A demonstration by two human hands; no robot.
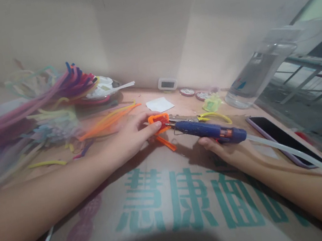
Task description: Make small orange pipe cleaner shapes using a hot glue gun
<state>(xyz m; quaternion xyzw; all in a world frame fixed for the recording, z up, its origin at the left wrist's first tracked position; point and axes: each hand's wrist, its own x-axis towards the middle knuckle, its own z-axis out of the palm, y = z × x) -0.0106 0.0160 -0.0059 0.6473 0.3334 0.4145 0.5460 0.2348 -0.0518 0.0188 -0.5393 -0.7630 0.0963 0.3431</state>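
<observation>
Cardboard surface (pixel 103 199), green "慧康面" lettering (pixel 192 198), glue gun (pixel 201 128) in right hand (pixel 220 150)

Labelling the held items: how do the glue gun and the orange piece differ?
Colour: the glue gun is mostly dark blue; the orange piece is bright orange.
Shape: the glue gun has a long body narrowing to a metal tip; the orange piece is bent into a loop.
Size: the glue gun looks clearly longer than the orange piece.
Hold: right hand for the glue gun, left hand for the orange piece.
Shared: both are held.
</observation>
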